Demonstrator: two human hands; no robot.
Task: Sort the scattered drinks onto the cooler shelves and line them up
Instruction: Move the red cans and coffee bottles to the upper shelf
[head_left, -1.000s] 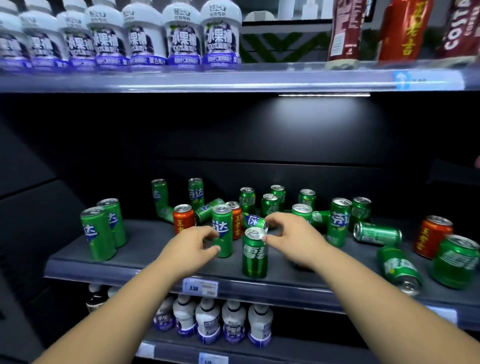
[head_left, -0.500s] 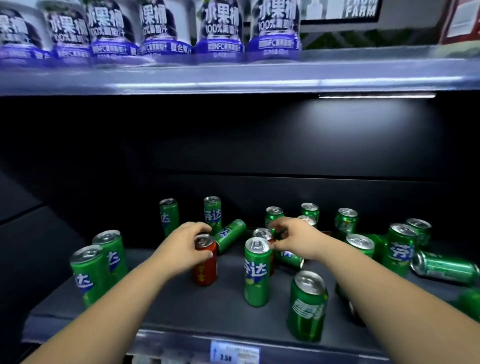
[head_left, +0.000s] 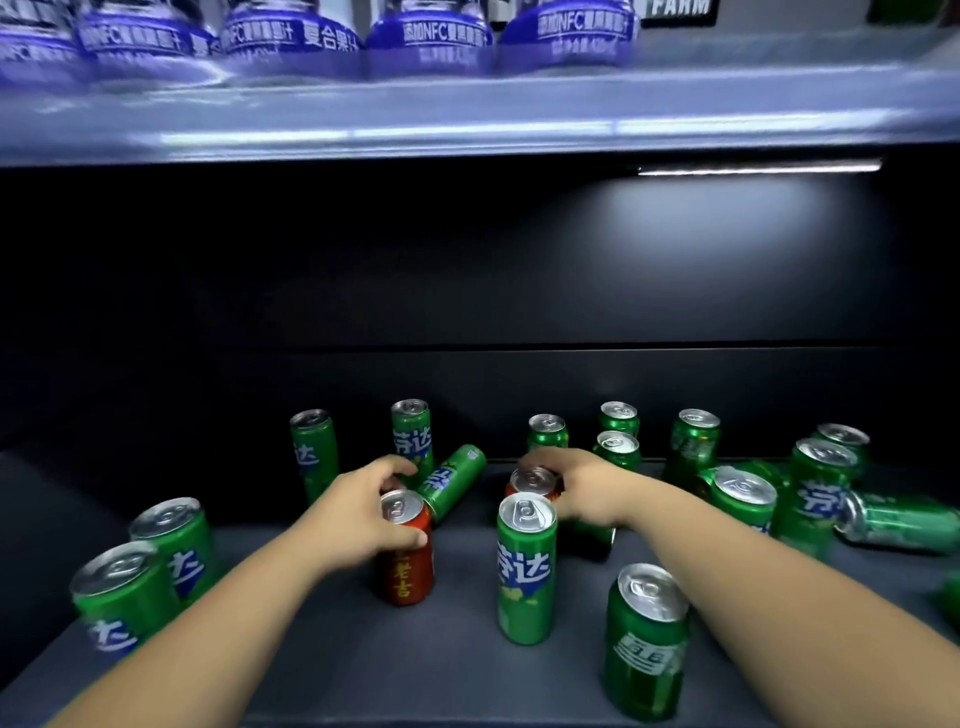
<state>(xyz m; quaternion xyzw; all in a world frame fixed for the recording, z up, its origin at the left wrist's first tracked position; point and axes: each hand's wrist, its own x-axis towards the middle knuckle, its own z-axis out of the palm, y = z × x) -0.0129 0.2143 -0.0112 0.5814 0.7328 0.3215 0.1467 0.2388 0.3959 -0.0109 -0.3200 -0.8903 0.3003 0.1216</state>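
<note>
Several green cans and two red cans stand or lie scattered on the dark cooler shelf (head_left: 322, 670). My left hand (head_left: 363, 512) is wrapped around the top of an upright red can (head_left: 406, 569) at centre left. My right hand (head_left: 582, 486) grips the rim of a second red can (head_left: 531, 482) behind a tall green can (head_left: 525, 569). A shorter green can (head_left: 647, 642) stands in front of my right forearm. One green can (head_left: 451, 480) lies tilted between my hands.
Two tall green cans (head_left: 150, 577) stand at the left front. More green cans (head_left: 815, 493) crowd the right, one lying on its side (head_left: 901, 522). White bottles with purple labels (head_left: 431, 36) line the lit shelf above. Bare shelf lies at the front centre.
The view has closed in on the shelf. My left hand went from the tall green can to the red can and holds it. My right hand took the rear red can's top.
</note>
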